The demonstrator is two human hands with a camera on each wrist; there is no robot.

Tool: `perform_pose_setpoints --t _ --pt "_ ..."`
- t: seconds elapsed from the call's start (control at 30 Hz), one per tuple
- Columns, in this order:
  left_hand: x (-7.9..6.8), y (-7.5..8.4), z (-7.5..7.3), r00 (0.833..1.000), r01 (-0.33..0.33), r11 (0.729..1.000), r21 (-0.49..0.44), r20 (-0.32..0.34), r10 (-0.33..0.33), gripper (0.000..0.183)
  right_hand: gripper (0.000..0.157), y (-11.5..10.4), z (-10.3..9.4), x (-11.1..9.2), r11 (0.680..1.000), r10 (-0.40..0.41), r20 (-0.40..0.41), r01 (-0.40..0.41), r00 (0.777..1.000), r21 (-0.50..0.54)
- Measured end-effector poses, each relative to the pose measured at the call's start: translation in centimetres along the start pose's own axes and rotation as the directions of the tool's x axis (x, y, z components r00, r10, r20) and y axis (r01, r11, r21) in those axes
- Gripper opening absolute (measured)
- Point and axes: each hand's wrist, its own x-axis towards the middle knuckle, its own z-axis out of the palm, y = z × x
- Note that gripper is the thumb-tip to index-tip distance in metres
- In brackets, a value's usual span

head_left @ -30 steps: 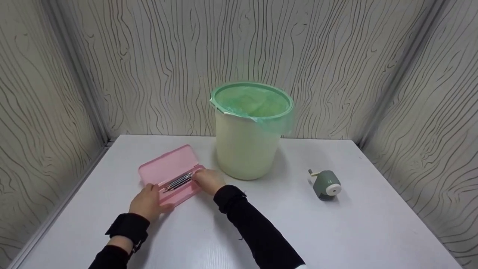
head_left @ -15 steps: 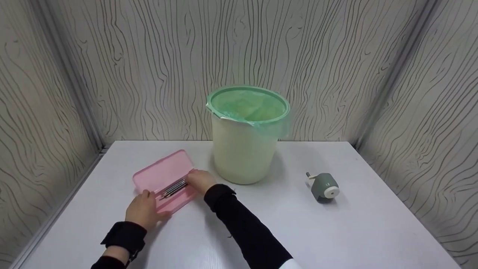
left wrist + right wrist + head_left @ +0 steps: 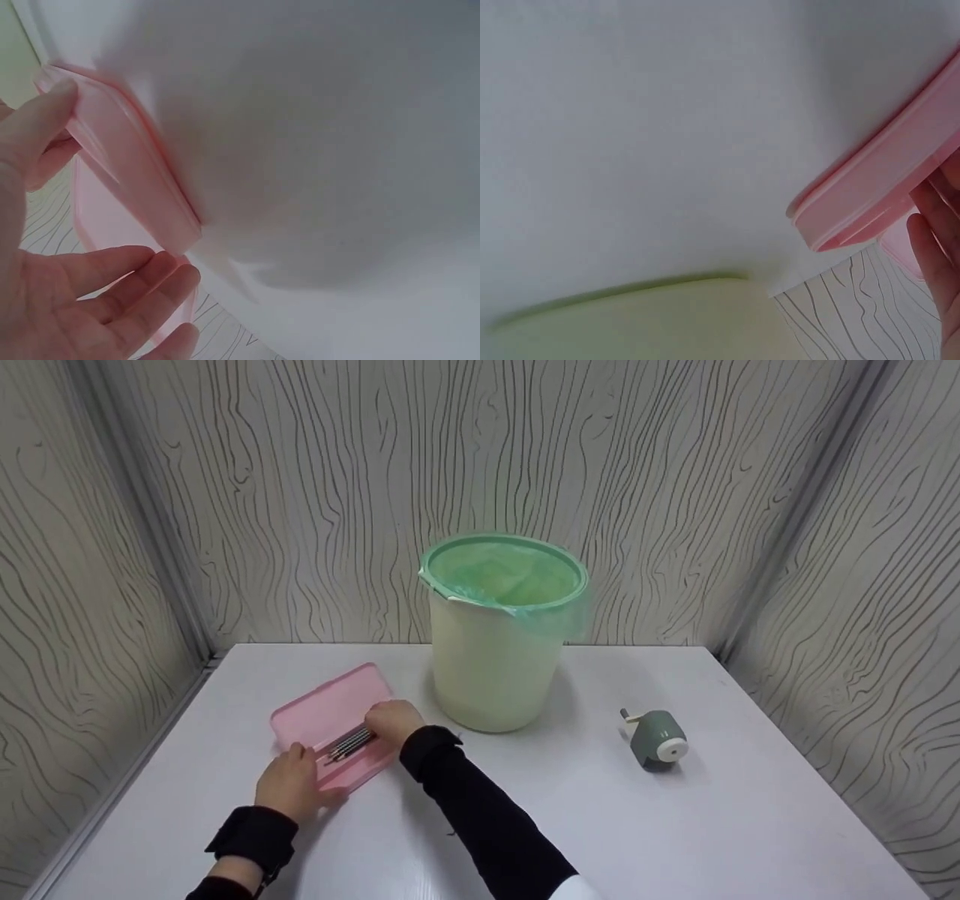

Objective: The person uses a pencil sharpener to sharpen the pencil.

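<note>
head view: pencils (image 3: pixel 351 744) point lower left, lengthwise in pink case (image 3: pixel 330 711).

Pink pencil case (image 3: pixel 371 767) over on the left of the scene, kinda plasticky looking, with rounded corners. Flipped wide open, with the lid (image 3: pixel 322 714) folded back to the far side and the tray (image 3: pixel 360 765) on the near side. Sitting at a slant too, running from near left to far right. Gripped at the near left corner by the left hand (image 3: pixel 289 784). Inside, a little bunch of skinny dark pencils (image 3: pixel 349 745) with pale stripes, lying lengthwise side by side, tips pointing near left. Far right ends hidden under the right hand (image 3: pixel 396 722), dipping into the tray. Can't tell whether pinching any.
</note>
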Motion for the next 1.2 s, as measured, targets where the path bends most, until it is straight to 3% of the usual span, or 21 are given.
perform_pose_setpoints --t 0.5,0.73,0.97,1.2 --pt "0.3 0.0 -0.4 1.0 -0.005 1.0 0.021 0.005 0.005 0.083 0.018 0.2 -0.4 0.8 0.993 -0.047 0.039 0.051 0.998 -0.107" --pt "0.3 0.1 -0.4 1.0 0.008 1.0 0.014 0.028 -0.008 0.083 0.017 0.0 -0.2 1.0 0.971 -0.095 0.056 0.105 0.994 -0.213" --pt "0.4 0.0 -0.4 0.999 0.022 1.0 -0.001 0.04 -0.022 0.083 0.016 0.2 0.3 1.3 0.953 -0.156 0.06 0.166 0.986 -0.253" --pt "0.3 -0.1 -0.3 1.0 -0.006 1.0 0.009 0.0 0.006 0.081 0.024 0.5 0.2 0.9 0.941 -0.198 0.028 0.198 0.98 -0.273"
